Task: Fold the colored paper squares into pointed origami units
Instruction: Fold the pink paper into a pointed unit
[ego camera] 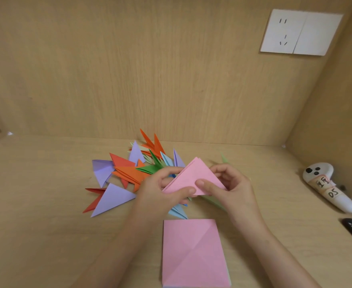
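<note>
Hands are closed on the pink folded triangle [193, 176], pinched along its lower edge by the left hand [160, 191] and right hand [231, 183], at 12 o'clock of the pink paper stack [193, 254]. It is judged light, thin, crease-prone; edges are best gripped gently.

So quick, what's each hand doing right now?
Left hand: pinching the folded pink paper.
Right hand: pinching the same paper's other side.

The only writing is on a paper label [325, 186] wrapped round a white handheld controller [344, 203] lying at the right of the desk. Handwritten in black, its nearer part reads "05". The marks beyond it are too unclear to read.
</note>
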